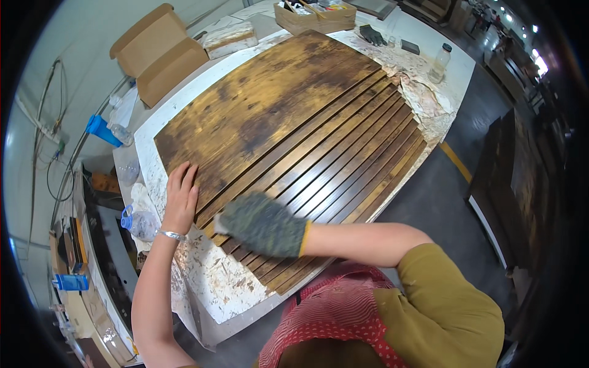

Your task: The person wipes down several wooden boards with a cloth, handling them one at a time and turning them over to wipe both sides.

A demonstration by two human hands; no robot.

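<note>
A wide brown wooden panel (257, 110) with dark stain patches lies flat in front of me. Along its near right side run several narrow wooden strips (343, 165), side by side with dark gaps between them. My left hand (181, 193), bare with a silver bracelet, rests on the left edge of the panel, fingers stretched out. My right hand (264, 224), in a dark green-grey knit glove, presses down on the left ends of the strips. Under its fingertips shows a bit of a whitish pad or cloth (219, 224); the glove hides the rest.
The white worktable (221, 288) is spotted with brown stain. Around the panel are an open cardboard box (162, 67), a box of supplies (316, 18), a dark glove (372, 35), a bottle (440, 64), a crumpled cloth (423, 95), a blue cup (103, 130) and a clear jug (142, 225).
</note>
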